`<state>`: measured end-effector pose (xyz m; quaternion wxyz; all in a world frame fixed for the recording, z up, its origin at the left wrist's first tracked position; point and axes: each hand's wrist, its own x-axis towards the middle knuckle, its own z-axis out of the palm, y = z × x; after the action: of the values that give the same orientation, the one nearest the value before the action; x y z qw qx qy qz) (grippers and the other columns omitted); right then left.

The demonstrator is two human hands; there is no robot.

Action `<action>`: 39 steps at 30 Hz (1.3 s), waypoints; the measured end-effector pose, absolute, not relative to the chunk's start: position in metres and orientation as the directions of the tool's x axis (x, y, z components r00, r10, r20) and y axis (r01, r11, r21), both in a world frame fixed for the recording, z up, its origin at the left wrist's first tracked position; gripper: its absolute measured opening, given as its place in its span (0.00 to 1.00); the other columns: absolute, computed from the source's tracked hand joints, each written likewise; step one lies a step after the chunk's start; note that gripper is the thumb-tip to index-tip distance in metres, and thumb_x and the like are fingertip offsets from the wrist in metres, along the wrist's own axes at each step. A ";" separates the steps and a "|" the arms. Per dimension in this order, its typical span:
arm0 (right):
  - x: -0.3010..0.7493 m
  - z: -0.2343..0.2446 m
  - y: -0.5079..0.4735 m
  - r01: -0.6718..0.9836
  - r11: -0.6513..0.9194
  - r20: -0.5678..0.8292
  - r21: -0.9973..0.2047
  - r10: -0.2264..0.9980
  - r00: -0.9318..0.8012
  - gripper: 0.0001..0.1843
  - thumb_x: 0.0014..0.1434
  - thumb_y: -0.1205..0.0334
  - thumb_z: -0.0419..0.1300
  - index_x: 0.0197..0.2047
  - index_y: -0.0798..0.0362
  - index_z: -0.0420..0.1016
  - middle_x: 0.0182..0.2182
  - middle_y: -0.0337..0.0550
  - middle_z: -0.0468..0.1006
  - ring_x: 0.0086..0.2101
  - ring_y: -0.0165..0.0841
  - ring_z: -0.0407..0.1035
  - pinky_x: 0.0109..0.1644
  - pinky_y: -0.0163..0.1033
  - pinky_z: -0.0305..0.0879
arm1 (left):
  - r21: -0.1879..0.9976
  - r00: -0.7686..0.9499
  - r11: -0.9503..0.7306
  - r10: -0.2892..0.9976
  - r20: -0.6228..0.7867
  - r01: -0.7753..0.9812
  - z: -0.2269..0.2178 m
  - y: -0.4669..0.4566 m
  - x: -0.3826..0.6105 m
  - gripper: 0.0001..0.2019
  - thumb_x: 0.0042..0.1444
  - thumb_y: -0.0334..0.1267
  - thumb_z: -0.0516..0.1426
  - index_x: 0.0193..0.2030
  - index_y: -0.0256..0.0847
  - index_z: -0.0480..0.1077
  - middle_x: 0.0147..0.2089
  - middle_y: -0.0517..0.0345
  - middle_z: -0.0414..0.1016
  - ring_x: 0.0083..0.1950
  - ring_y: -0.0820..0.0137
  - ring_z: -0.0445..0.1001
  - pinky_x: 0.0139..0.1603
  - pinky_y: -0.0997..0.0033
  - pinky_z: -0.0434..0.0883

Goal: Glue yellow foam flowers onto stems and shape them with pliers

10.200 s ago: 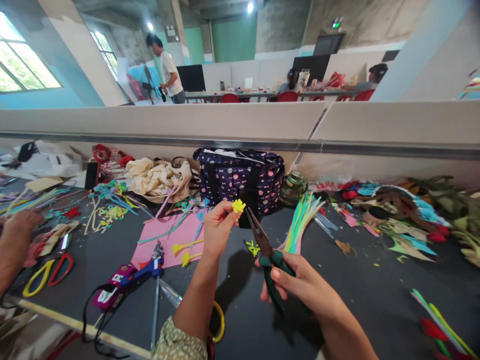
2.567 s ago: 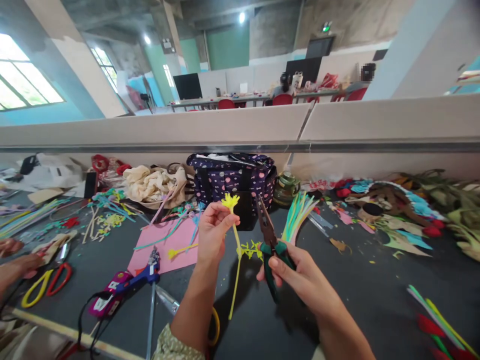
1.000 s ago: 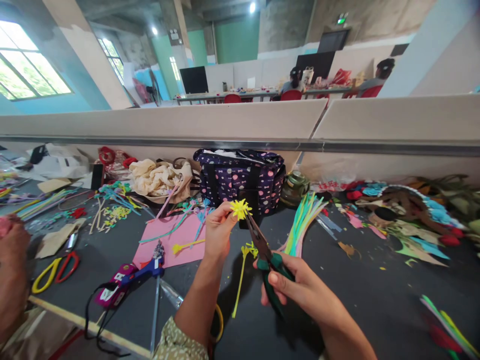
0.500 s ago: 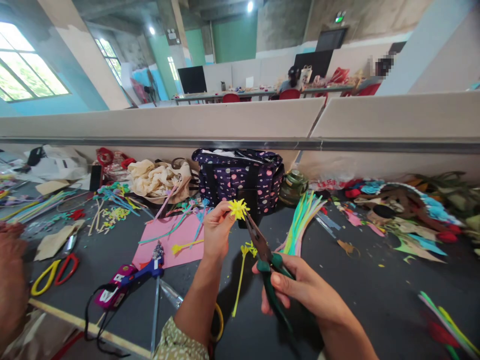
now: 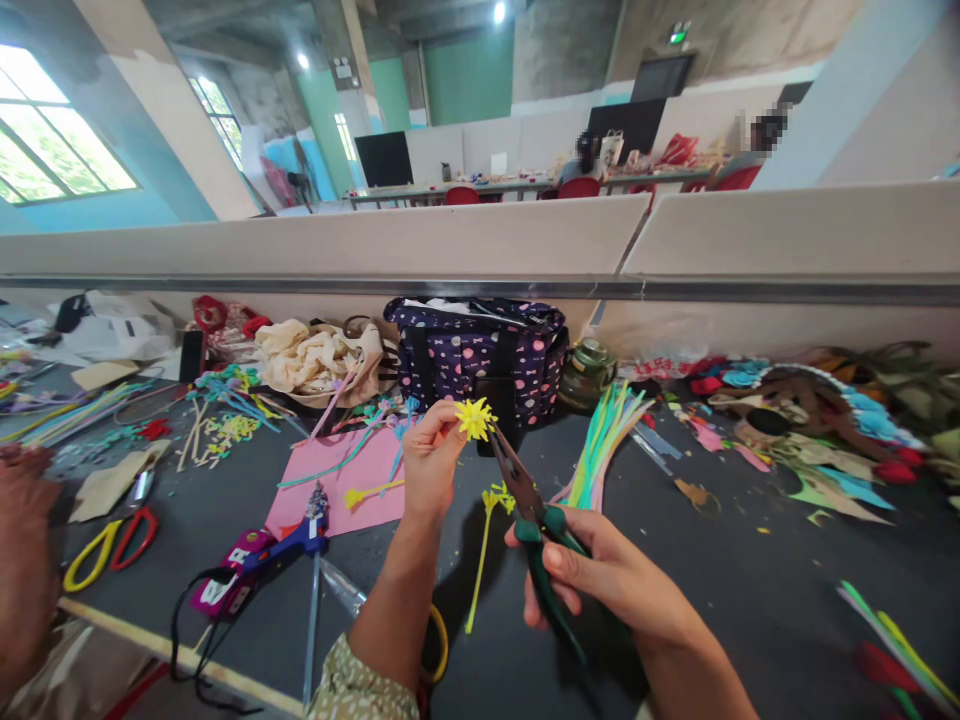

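Pinched in the fingers of my left hand (image 5: 433,455) is a yellow flower (image 5: 475,419) with pointed petals, held up over the table. My right hand (image 5: 592,575) is closed around the green handles of long-nose pliers (image 5: 529,510). The tips of the pliers reach the flower's right edge; whether they grip a petal is too small to tell. Below, on the dark table (image 5: 720,630), lies a yellow stem with a frayed top (image 5: 481,560). Another yellow stemmed piece (image 5: 373,491) rests on a pink sheet (image 5: 330,465).
A blue glue gun (image 5: 296,540) lies left, near red-and-yellow scissors (image 5: 124,530). Behind stand a patterned bag (image 5: 472,350) and a green bottle (image 5: 589,375). Coloured strips (image 5: 604,450) fan out at right, with fabric scraps (image 5: 832,470) beyond. Another person's hand (image 5: 26,500) is at far left.
My left hand and the yellow flower have shifted very slightly left. The pliers and my right hand stay nearly in place. The other person's hand at far left has moved a little.
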<state>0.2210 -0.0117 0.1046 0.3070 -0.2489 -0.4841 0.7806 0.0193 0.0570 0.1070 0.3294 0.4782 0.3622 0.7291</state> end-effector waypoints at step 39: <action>0.219 0.114 -0.011 0.018 -0.101 -0.093 -0.995 0.817 -0.569 0.23 0.60 0.41 0.58 0.37 0.55 0.66 0.22 0.42 0.77 0.20 0.27 0.62 0.24 0.32 0.56 | 0.820 -0.299 -0.557 0.766 0.569 0.132 0.122 0.047 0.015 0.03 0.51 0.37 0.63 0.29 0.42 0.77 0.32 0.56 0.73 0.37 0.69 0.70 0.37 0.71 0.68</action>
<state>0.2187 -0.0109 0.1141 0.3054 -0.3499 -0.5968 0.6543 0.0154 0.0475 0.1215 0.2287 0.5461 0.4113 0.6931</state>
